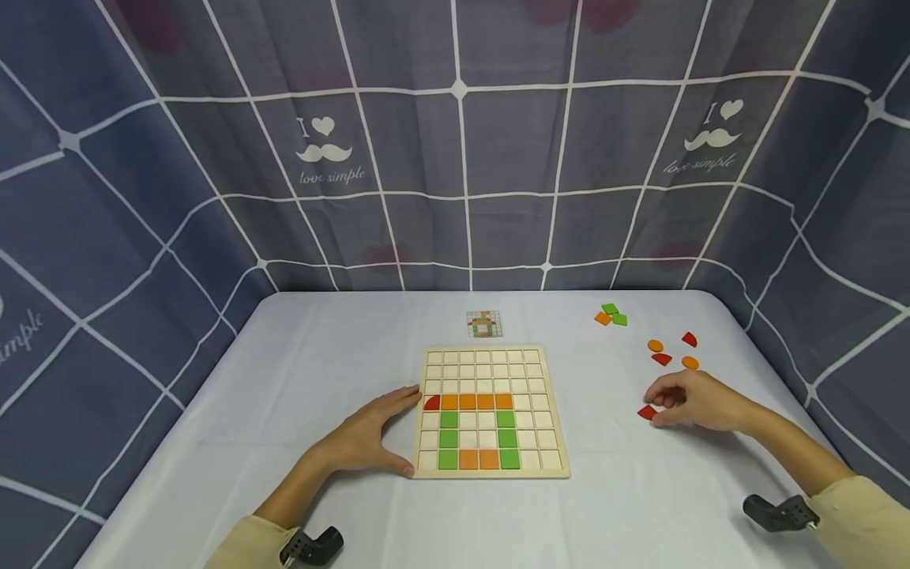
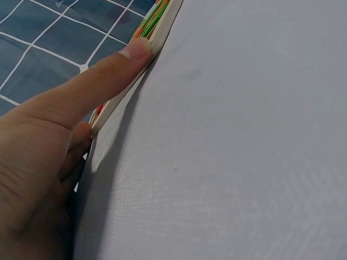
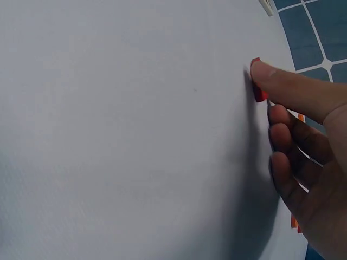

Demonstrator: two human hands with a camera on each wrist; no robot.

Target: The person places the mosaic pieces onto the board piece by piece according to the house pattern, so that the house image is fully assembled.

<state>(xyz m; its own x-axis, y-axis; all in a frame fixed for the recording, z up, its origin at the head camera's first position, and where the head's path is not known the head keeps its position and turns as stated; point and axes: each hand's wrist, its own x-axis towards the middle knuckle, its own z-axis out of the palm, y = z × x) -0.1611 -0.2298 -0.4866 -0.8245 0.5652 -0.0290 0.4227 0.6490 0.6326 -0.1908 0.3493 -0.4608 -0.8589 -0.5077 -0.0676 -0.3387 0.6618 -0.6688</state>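
A square wooden grid board [image 1: 542, 419] lies on the table, partly filled with orange and green square tiles [image 1: 449, 439] and one red quarter-circle tile [image 1: 432, 403]. Along its left side rests my left hand [image 1: 362, 433], thumb at the near corner and fingertips at the edge farther up. To the right of the board, my right hand [image 1: 700, 401] has curled fingers and pinches a loose red quarter-circle tile [image 1: 646, 412]. In the right wrist view the thumb covers part of this red tile [image 3: 258, 93]; the index fingertip is hidden there.
Beyond the right hand lie orange round tiles [image 1: 690, 363] and more red quarter-circles [image 1: 662, 359]. Green and orange squares [image 1: 611, 314] sit farther back. A small picture card [image 1: 484, 324] is behind the board. A dark grid-patterned curtain [image 1: 512, 142] surrounds the white table [image 1: 320, 340].
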